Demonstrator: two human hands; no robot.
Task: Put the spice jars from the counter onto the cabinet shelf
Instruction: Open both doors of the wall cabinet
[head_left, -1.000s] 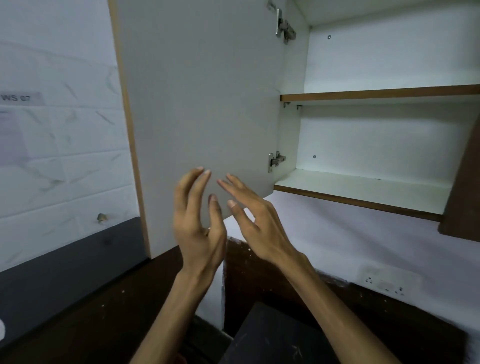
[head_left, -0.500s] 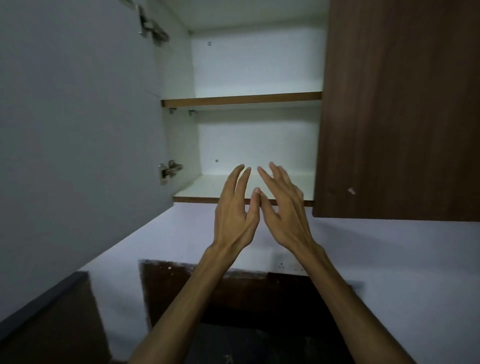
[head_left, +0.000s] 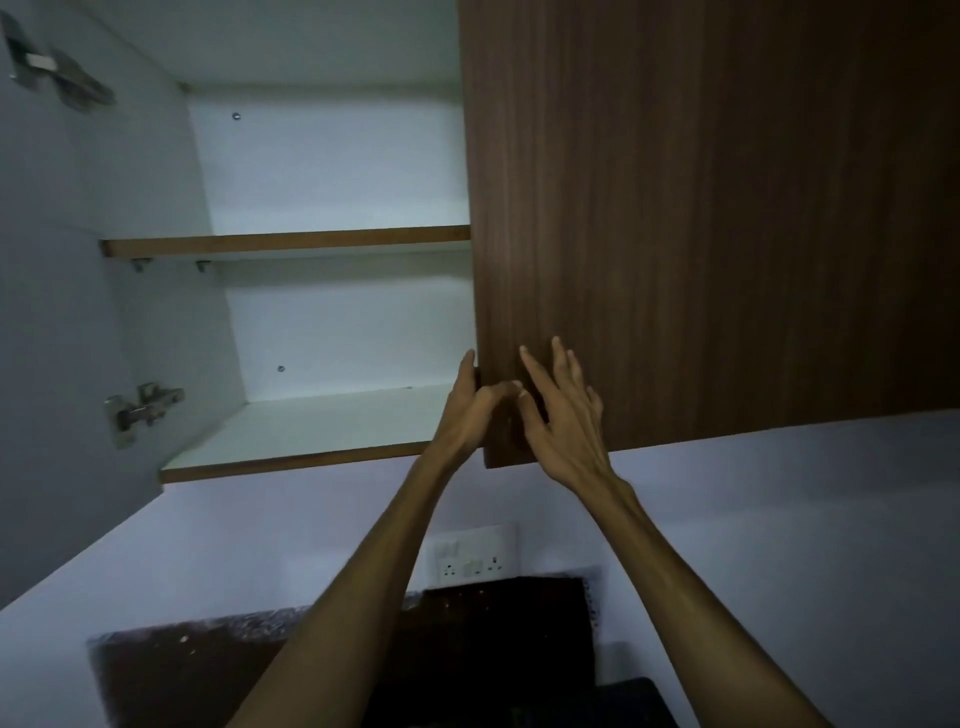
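Note:
No spice jars are in view. The wall cabinet is half open, its white lower shelf (head_left: 311, 431) and upper shelf (head_left: 285, 241) bare. My left hand (head_left: 465, 415) curls around the lower left edge of the brown right door (head_left: 701, 234), fingers behind the edge. My right hand (head_left: 563, 415) is spread flat, fingers apart, on or just off the face of that door, next to my left hand and holding nothing.
The left cabinet door (head_left: 62, 312) is swung wide open at the left, with a metal hinge (head_left: 140, 410) on it. A white socket plate (head_left: 472, 564) sits on the wall below the cabinet. A dark surface (head_left: 208, 670) lies below.
Both hands have moved up and right from in front of the open cabinet to the brown door. My left hand has closed around the door's edge.

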